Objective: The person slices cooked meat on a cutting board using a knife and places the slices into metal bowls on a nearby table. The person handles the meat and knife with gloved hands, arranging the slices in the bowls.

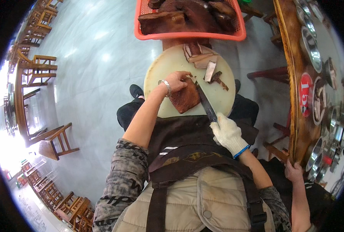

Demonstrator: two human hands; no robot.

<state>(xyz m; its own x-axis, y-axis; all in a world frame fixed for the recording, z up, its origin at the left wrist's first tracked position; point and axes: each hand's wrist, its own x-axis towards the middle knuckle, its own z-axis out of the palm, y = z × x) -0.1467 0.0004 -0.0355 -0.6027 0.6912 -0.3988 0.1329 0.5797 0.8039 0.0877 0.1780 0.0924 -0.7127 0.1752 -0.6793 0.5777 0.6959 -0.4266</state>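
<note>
My left hand (178, 82), bare with a silver bangle at the wrist, grips the far left part of a reddish-brown slab of smoked meat (186, 100). Under the slab is a round, pale cutting board (160, 108). In a white knitted glove, my right hand (229, 134) is closed around the handle of a long dark-bladed knife (207, 104). The blade lies along the slab's right side, its tip close to my left fingertips. Cut strips of meat (202, 59) lie at the board's far side, with a pale piece (210, 71) and dark trimmings (218, 80) nearer.
A red plastic basket (189, 36) of dark smoked meat stands beyond the board. At right, a wooden table (298, 139) bears metal bowls (311, 49) and a red sign. Another person's hand (293, 171) touches its edge. Wooden stools and chairs (62, 140) stand at left.
</note>
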